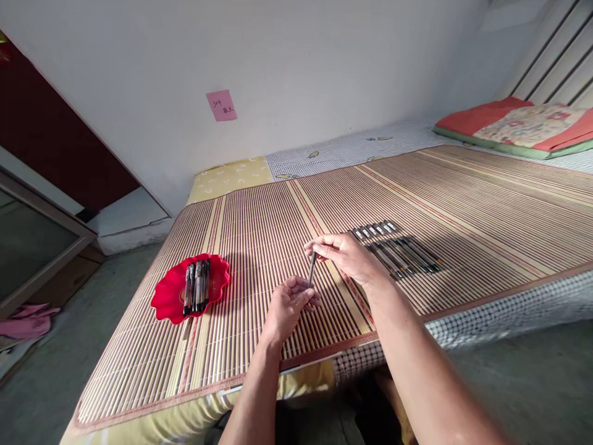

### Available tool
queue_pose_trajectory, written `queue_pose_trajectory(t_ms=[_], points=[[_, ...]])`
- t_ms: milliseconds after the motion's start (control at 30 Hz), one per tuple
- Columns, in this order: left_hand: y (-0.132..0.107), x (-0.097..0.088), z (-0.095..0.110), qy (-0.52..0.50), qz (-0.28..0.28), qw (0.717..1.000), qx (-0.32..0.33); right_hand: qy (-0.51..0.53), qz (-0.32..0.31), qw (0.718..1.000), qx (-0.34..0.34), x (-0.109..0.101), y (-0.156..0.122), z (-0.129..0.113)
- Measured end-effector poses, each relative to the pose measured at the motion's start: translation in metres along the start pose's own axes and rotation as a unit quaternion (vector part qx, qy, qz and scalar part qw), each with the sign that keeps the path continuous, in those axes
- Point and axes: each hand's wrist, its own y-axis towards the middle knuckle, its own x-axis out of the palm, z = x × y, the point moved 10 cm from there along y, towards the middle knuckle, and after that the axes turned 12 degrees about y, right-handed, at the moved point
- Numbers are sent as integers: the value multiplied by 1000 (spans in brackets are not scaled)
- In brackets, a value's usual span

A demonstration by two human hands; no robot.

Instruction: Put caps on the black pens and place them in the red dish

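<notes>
Upright over the striped bamboo mat (259, 235), a slim dark pen (312, 269) is held between my two hands. My left hand (290, 303) pinches its lower end with thumb and fingers. At its top end, my right hand (340, 253) grips it between thumb and fingertips. Right of my hands lie several dark pens or pen parts (407, 254) side by side. Behind them runs a row of short dark pieces with pale labels (375, 230), partly covered by my right hand. Left of my hands, a red scalloped plate (169, 293) holds several clear pens with black ends (198, 284).
The mat covers a bed with a checked and yellow sheet (231, 177). Folded red, floral and green bedding (519, 127) lies at the far right. A pink note (221, 105) is stuck to the wall behind. Grey floor (115, 296) shows beyond the bed's left edge.
</notes>
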Motion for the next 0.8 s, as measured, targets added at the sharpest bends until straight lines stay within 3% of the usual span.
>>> queue_pose_trajectory(t_ms=[233,333,500,800], points=[[-12,23,8,-100,-131,986,-34,67,9,997,28,-1,-2,3],[-16,28,7,-125,-160,978,-50,91,3,995,41,0,-3,7],[-14,27,3,-128,-153,979,-47,109,-12,992,59,3,-3,14],[-8,19,4,-104,-88,990,-31,79,8,995,56,1,-1,14]])
